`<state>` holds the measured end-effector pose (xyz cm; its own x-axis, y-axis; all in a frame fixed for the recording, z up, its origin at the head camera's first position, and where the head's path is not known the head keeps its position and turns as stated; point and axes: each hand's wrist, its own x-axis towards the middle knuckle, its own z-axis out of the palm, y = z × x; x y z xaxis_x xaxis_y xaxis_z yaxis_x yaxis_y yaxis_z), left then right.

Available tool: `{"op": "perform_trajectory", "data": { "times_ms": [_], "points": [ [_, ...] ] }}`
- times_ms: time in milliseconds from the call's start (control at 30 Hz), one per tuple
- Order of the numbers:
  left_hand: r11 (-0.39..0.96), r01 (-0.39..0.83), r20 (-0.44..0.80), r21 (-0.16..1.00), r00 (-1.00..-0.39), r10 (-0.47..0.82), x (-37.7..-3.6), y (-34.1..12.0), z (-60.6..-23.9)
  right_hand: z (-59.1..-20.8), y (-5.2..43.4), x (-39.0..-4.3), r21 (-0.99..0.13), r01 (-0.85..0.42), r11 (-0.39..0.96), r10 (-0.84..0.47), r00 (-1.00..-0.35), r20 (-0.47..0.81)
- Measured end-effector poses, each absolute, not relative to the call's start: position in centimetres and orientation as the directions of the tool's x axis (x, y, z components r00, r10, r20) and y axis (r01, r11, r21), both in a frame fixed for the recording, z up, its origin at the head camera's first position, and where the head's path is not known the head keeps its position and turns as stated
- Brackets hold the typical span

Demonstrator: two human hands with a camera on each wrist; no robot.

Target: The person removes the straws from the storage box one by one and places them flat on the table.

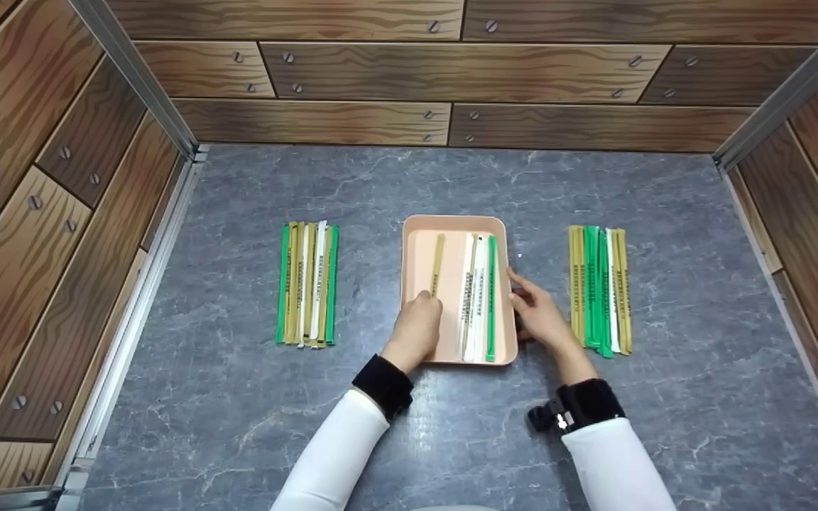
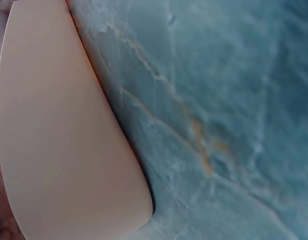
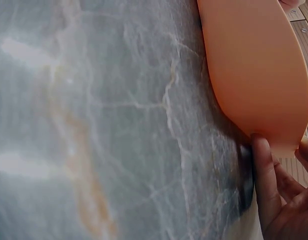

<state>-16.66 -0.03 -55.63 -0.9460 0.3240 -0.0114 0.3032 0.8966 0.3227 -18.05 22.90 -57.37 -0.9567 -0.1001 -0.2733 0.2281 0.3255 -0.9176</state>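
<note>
A shallow pink tray (image 1: 454,223) lies in the middle of the marbled surface. My left hand (image 1: 416,326) is over its left side, fingers curled on the lower end of a gold wrapped straw (image 1: 439,259). Along the right half of the tray lie several white and gold wrapped straws (image 1: 478,298) and a green wrapped straw (image 1: 491,298). My right hand (image 1: 540,312) holds the tray's right wall from outside. In the right wrist view its fingers (image 3: 264,170) touch the wall's lower edge, with the thumb near the rim. The tray wall hides most of my left hand in the left wrist view.
Left of the tray lies a row of green, gold and white wrapped straws (image 1: 307,284). Another such row of wrapped straws (image 1: 599,291) lies to the right, near my right forearm. Wood-patterned panels (image 1: 451,71) enclose the surface at the back and sides.
</note>
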Motion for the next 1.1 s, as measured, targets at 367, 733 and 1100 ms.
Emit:
{"op": "perform_trajectory", "data": {
  "times_ms": [367,733,1100],
  "points": [
    [0.884,0.229,-0.050,0.407,-0.961,0.272,-17.0,-0.2,-55.6,-57.2,22.9,-18.1,-0.904,0.242,0.352,-0.091,-0.953,-0.290],
    [0.752,0.188,0.067,0.632,-0.980,0.188,-16.9,-1.5,-53.7,-57.2,22.9,-18.2,-0.900,0.229,0.371,-0.084,-0.957,-0.278],
    [0.631,0.153,0.191,0.761,-0.982,0.009,-17.0,-7.2,-52.0,-57.2,22.9,-18.1,-0.914,0.245,0.323,-0.097,-0.952,-0.289]
  ]
}}
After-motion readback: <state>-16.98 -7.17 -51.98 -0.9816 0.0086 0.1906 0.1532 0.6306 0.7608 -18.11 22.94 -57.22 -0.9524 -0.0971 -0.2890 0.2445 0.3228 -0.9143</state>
